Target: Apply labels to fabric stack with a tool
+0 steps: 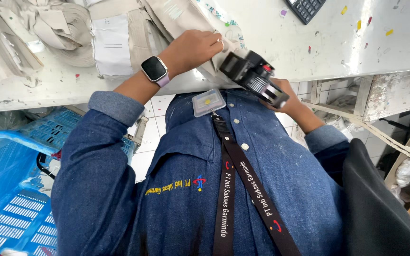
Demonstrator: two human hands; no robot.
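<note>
White worktable [309, 42] bearing beige fabric pieces [62, 28]: left hand [193, 47] is pinching fabric with curled fingers; right hand [288, 97] is gripping black labelling gun [255, 76].

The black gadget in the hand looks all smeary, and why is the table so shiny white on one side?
In the head view, the black handheld device in the right hand is smeared by motion blur, while the left hand and smartwatch look sharp; glare washes out the white table at upper right; the wide lens bends the table edge.
</note>
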